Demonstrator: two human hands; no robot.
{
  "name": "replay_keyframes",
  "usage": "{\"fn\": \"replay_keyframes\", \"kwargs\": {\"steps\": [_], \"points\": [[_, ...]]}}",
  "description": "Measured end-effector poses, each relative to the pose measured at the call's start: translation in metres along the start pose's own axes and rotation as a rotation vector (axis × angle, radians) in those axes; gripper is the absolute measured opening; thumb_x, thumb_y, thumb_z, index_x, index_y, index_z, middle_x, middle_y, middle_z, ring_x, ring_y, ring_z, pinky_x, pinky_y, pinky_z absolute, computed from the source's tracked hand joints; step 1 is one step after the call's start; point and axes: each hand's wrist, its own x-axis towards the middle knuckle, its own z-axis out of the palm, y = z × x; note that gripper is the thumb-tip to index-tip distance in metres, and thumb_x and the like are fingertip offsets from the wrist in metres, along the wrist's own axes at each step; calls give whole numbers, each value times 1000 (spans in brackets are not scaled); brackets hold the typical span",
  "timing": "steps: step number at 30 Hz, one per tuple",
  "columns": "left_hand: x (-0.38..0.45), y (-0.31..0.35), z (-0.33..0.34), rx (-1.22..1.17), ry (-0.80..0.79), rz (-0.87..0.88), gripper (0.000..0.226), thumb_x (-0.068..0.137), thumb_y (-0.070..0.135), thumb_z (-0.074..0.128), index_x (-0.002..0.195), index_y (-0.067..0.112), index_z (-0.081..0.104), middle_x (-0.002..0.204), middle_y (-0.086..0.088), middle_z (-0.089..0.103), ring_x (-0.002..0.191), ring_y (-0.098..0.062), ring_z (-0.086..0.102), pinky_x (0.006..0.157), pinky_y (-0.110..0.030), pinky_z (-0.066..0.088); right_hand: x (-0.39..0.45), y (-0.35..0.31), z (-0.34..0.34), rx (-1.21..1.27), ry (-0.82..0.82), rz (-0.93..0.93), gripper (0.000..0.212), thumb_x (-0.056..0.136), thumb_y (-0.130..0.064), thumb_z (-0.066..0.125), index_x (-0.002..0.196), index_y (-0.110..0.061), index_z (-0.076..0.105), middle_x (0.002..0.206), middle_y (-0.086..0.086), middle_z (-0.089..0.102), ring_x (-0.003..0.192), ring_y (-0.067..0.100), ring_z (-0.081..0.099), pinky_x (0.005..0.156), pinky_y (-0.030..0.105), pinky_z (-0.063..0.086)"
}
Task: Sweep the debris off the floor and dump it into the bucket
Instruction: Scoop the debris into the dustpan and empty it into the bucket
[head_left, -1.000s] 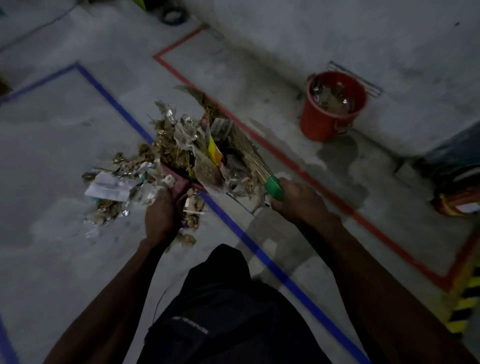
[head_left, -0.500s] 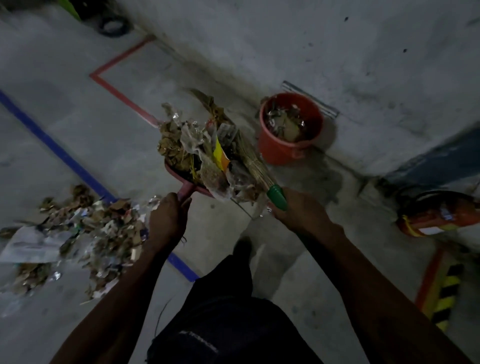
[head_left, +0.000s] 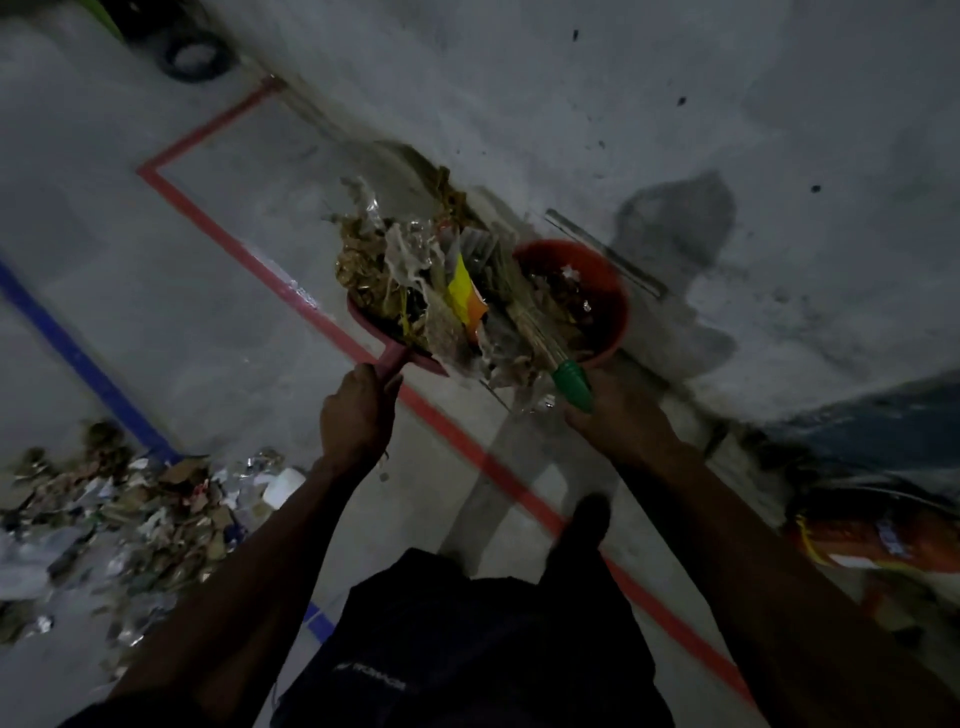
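Note:
My left hand (head_left: 356, 415) grips the handle of a pink dustpan (head_left: 387, 343) heaped with wrappers, dry leaves and paper. My right hand (head_left: 618, 415) holds a hand broom (head_left: 535, 322) by its green collar, its bristles pressed against the load in the pan. The red bucket (head_left: 615, 306) stands on the floor by the wall, partly filled with rubbish. The pan's right edge overlaps the bucket's left rim in the view. A pile of debris (head_left: 130, 509) lies on the floor at the lower left.
Red tape (head_left: 208, 218) and blue tape (head_left: 67, 343) lines cross the concrete floor. A grey wall (head_left: 727, 104) rises behind the bucket. An orange cylinder (head_left: 883, 535) lies at the right. A dark ring (head_left: 192, 57) sits at the top left. My foot (head_left: 587, 514) stands near the red line.
I have carried the loaded dustpan and broom away from the debris pile to the bucket. The pile has slid to the lower left of the view, and the bucket is much nearer.

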Motion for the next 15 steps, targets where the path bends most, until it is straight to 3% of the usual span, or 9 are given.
{"fn": "replay_keyframes", "kwargs": {"steps": [4,9,15], "points": [[38,54,34,0,4,-50,36,98,39,50,93,3,50,93,-22,60,77,-43,58,59,-38,32,68,48,-22,-28,-21,-29,47,88,-36,65,128,-15,54,113,11,63,99,29,62,69,27,36],[78,121,87,22,-11,-145,37,98,38,50,100,1,51,92,-22,62,74,-42,59,58,-39,36,153,117,-43,26,-146,-25,63,87,-44,65,141,-20,44,123,15,62,108,33,61,85,36,49],[116,184,143,47,-22,-247,39,98,37,51,99,-2,50,92,-25,60,71,-43,57,55,-38,30,235,187,-56,-6,-200,-79,66,88,-42,65,145,-19,41,123,17,63,109,37,60,84,38,48]]}}
